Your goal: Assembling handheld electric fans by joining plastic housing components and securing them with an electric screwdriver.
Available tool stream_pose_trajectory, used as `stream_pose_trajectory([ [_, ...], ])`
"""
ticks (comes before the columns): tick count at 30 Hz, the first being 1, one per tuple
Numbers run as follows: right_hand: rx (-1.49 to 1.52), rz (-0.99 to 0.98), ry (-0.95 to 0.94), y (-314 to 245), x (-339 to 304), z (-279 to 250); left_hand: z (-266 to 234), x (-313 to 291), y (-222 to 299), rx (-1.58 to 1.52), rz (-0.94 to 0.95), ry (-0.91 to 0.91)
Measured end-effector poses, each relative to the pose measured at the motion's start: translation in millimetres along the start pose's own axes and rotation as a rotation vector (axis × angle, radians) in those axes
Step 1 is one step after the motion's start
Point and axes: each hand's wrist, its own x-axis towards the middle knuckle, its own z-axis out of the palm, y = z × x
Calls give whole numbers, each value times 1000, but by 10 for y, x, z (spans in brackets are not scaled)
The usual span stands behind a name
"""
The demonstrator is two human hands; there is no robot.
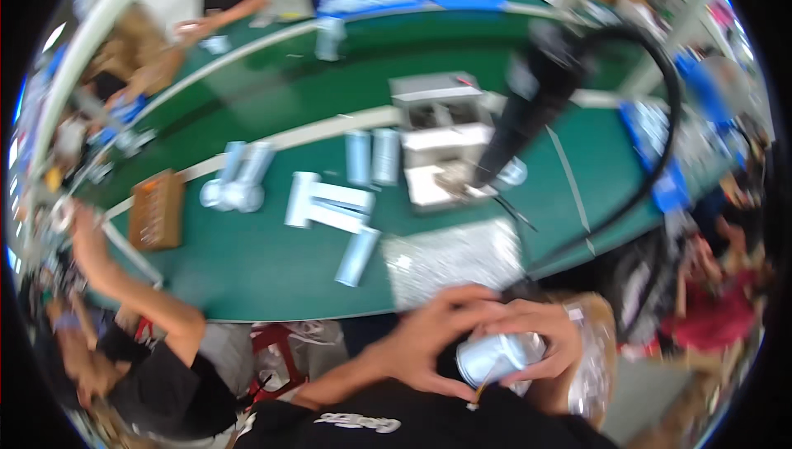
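Close to my body, over the near edge of the bench, I hold a light blue cylindrical housing [492, 358] between both hands. My left hand [429, 335] closes on its left side, thumb low and fingers over the top. On the other side my right hand [549, 338] wraps round it. A thin wire [481, 394] with a small pale connector hangs from the housing. Just beyond my hands a crinkled clear plastic sheet [454, 261] lies on the green bench [256, 272]. The picture is blurred, so fine detail of the housing is lost.
A grey box with compartments [441, 115] stands mid-bench, with a black tool [528, 103] and its looping cable [672, 119] beside it. Several light blue parts [338, 206] lie to its left, near a brown carton [157, 210]. A co-worker's arm [140, 288] reaches in at left.
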Motion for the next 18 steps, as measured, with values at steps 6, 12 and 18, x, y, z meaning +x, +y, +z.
stream_pose_trajectory([
  [6,-47,96,765,947,-70,577,123,86,-591,207,184,209],
  [12,-117,119,739,1239,374,732,212,-63,-887,360,-8,412],
  [18,-543,-42,623,1252,491,575,218,161,-849,407,-17,563],
])
